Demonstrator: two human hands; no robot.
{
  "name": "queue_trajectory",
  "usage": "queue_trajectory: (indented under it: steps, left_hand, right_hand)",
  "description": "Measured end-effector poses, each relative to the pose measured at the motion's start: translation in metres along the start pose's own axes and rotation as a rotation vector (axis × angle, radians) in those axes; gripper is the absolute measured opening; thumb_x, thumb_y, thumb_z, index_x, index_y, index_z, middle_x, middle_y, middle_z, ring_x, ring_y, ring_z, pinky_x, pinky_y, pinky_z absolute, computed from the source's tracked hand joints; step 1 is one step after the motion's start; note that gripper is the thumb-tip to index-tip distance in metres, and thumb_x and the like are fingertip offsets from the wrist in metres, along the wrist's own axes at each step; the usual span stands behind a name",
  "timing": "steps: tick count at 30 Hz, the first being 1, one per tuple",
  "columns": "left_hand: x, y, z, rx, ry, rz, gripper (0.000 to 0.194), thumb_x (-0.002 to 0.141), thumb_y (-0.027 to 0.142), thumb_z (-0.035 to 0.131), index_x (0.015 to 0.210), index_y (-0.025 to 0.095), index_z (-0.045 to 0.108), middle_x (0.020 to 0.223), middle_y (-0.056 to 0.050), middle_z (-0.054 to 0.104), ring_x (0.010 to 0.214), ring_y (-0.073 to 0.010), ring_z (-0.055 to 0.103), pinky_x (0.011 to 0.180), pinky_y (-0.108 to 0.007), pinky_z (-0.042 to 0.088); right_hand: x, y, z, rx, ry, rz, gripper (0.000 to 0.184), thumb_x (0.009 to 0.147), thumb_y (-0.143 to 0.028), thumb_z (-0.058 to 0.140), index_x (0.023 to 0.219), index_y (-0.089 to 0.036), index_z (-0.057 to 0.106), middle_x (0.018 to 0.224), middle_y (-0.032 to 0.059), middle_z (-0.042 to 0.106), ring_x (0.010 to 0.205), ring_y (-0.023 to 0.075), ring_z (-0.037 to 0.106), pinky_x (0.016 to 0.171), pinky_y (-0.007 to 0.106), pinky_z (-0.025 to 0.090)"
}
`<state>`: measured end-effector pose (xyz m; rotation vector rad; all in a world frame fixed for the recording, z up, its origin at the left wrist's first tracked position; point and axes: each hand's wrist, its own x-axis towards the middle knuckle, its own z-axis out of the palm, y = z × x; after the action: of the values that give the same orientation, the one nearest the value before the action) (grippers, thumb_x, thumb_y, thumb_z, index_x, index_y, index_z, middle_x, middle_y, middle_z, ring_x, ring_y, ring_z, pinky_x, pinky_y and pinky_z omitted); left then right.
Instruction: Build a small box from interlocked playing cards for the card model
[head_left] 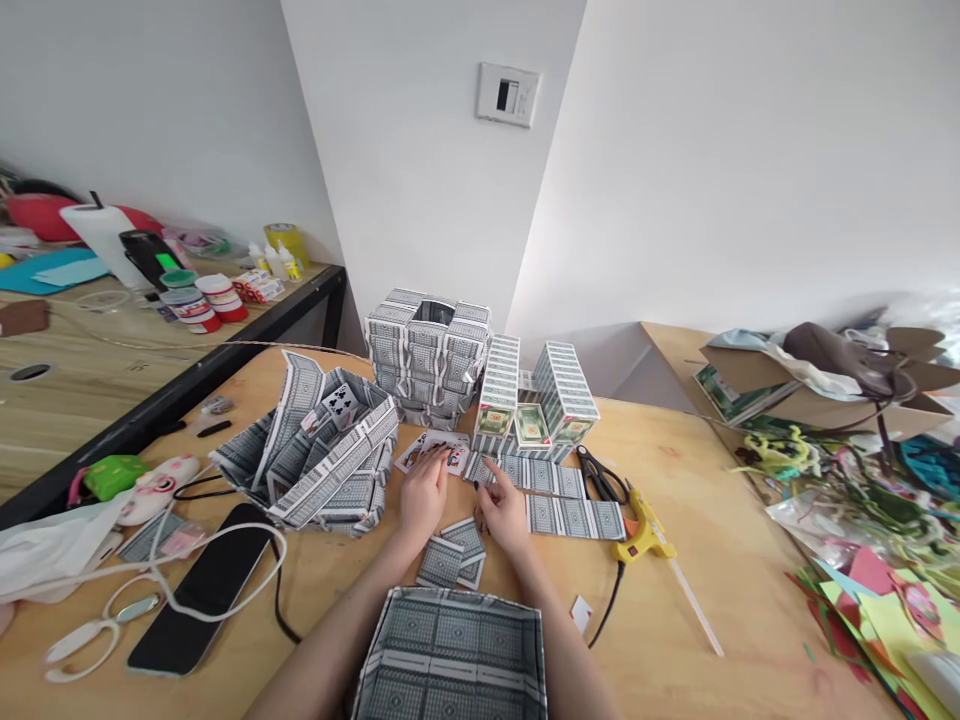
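Note:
My left hand (424,495) rests with fingers stretched out over a few face-up playing cards (411,456). Close by, my right hand (504,508) has its index finger extended onto the left end of a strip of joined cards (525,472); its other fingers curl loosely, and nothing shows in them. A second card strip (574,517) lies just right of that hand. Between my wrists are loose face-down cards (442,562). A box-like piece made of cards (450,650) stands nearest me, between my forearms.
Behind my hands stand a tall card structure (427,350) and stacked card boxes (574,385). An open card container (330,470) is at left, near a phone (206,590) and white cable. Scissors (600,475) and a yellow glue gun (643,535) lie right.

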<state>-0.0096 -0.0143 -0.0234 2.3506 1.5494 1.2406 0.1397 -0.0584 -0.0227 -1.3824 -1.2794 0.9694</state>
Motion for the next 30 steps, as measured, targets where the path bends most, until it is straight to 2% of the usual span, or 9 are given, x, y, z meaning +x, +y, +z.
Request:
queue_trajectory:
  steps: [3,7,11,14,18,21,26,30]
  left_hand:
    - [-0.001,0.004,-0.006,-0.070,0.012,0.121,0.028,0.087,0.018,0.040,0.107,0.018,0.059,0.106,-0.008,0.065,0.100,-0.0193,0.060,0.090,-0.037,0.047]
    - [-0.002,0.011,-0.012,-0.164,-0.053,0.291,0.024,0.085,0.018,0.044,0.102,0.020,0.061,0.103,-0.005,0.067,0.098,-0.0169,0.061,0.088,-0.035,0.048]
    - [-0.001,0.015,-0.015,-0.240,-0.088,0.319,0.019,0.084,0.018,0.048,0.096,0.021,0.063,0.098,-0.002,0.068,0.095,-0.0149,0.061,0.090,-0.034,0.047]
    - [-0.001,0.015,-0.017,-0.282,-0.090,0.264,0.020,0.084,0.017,0.045,0.095,0.021,0.062,0.096,-0.002,0.068,0.097,-0.0159,0.060,0.098,-0.039,0.040]
    - [0.000,0.006,-0.012,-0.239,-0.020,0.002,0.027,0.084,0.014,0.038,0.102,0.020,0.058,0.105,-0.006,0.064,0.104,-0.0185,0.056,0.097,-0.040,0.041]
    - [0.001,-0.001,-0.003,-0.131,-0.028,-0.129,0.032,0.080,0.012,0.042,0.109,0.019,0.054,0.112,-0.009,0.060,0.107,-0.0220,0.054,0.093,-0.041,0.043]
    - [0.002,-0.003,0.008,0.013,-0.133,-0.104,0.037,0.078,0.020,0.049,0.115,0.018,0.051,0.122,-0.010,0.054,0.117,-0.0260,0.046,0.099,-0.046,0.036]
    - [0.001,-0.004,0.008,0.055,-0.123,-0.090,0.037,0.078,0.021,0.050,0.115,0.018,0.051,0.123,-0.012,0.053,0.116,-0.0278,0.047,0.096,-0.047,0.038]
  right_hand:
    - [-0.001,-0.002,-0.001,0.115,-0.072,-0.028,0.057,0.077,-0.032,0.050,0.131,-0.020,0.037,0.061,-0.0041,0.060,0.037,0.0088,0.047,0.037,0.020,0.040]
    - [0.001,-0.003,-0.002,0.193,-0.062,-0.010,0.052,0.073,-0.032,0.056,0.122,-0.022,0.045,0.081,0.0010,0.063,0.041,0.0080,0.051,0.037,0.020,0.043]
    - [0.002,-0.003,-0.002,0.243,-0.051,0.006,0.040,0.070,-0.031,0.059,0.109,-0.022,0.050,0.081,0.0007,0.062,0.044,0.0092,0.054,0.039,0.021,0.045]
    - [0.002,-0.002,-0.003,0.219,-0.053,0.012,0.027,0.071,-0.031,0.057,0.095,-0.019,0.058,0.072,0.0005,0.063,0.045,0.0106,0.055,0.043,0.022,0.046]
    - [0.003,0.001,-0.004,0.164,0.000,0.035,0.020,0.073,-0.030,0.054,0.087,-0.017,0.062,0.052,-0.0025,0.058,0.044,0.0129,0.055,0.046,0.024,0.046]
    - [0.003,0.001,-0.006,0.181,0.047,0.042,0.020,0.073,-0.027,0.051,0.087,-0.017,0.062,0.051,-0.0027,0.057,0.045,0.0132,0.055,0.047,0.025,0.047]
    - [0.003,0.001,-0.007,0.218,0.210,0.064,0.021,0.073,-0.032,0.053,0.085,-0.015,0.059,0.047,-0.0038,0.054,0.040,0.0120,0.051,0.042,0.023,0.043]
    - [0.005,0.002,-0.006,0.178,0.315,0.089,0.024,0.072,-0.039,0.057,0.081,-0.016,0.056,0.045,-0.0053,0.049,0.036,0.0102,0.046,0.036,0.021,0.037]
